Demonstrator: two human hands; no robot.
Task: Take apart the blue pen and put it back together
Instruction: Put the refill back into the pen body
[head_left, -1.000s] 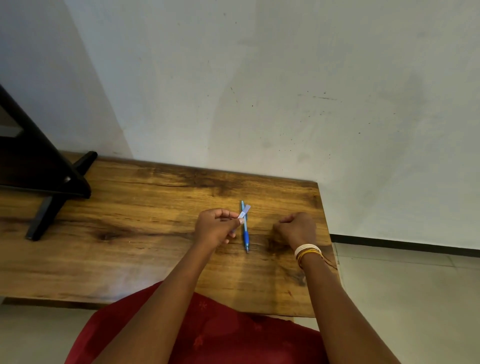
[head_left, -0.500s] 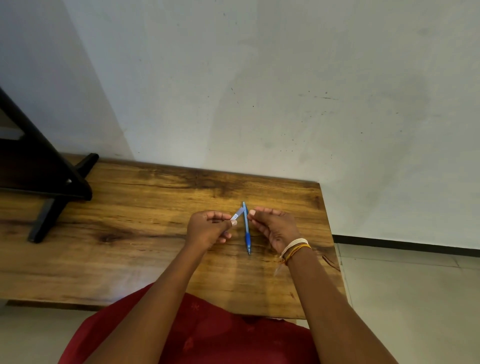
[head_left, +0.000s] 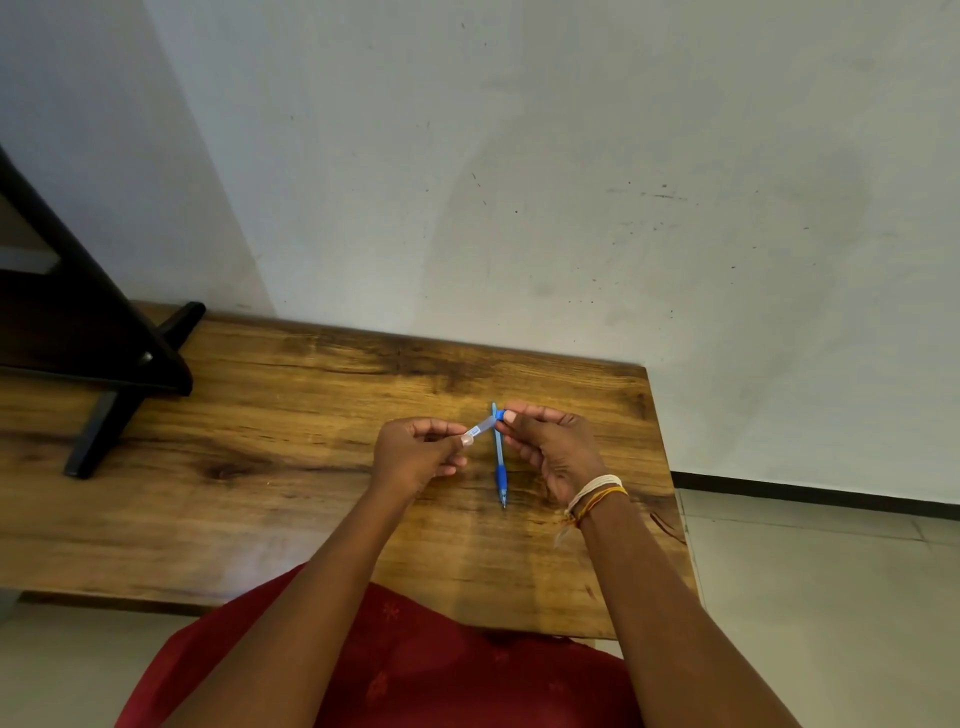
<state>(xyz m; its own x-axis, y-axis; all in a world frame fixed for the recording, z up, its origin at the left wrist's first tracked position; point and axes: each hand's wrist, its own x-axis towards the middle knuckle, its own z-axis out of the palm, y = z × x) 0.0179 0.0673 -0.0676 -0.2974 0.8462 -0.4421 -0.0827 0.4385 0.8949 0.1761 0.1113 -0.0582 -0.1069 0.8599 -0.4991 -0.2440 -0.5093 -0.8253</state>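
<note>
A blue pen part (head_left: 499, 457) with a dark blue grip lies on the wooden table (head_left: 270, 467), tip pointing toward me. Above it I hold a short clear barrel piece (head_left: 482, 428) with a blue end. My left hand (head_left: 415, 454) pinches its near end between thumb and fingers. My right hand (head_left: 550, 449) pinches the blue end of that piece with thumb and forefinger. The two hands are close together just over the lying part.
A black stand (head_left: 104, 358) with a slanted leg occupies the table's left rear. A pale wall rises behind the table. The table's right edge (head_left: 670, 488) drops to a tiled floor. My red garment shows at the front edge.
My right hand came in from a fist on the table at the right and now grips the blue end of the clear piece. The left hand stayed holding it.
</note>
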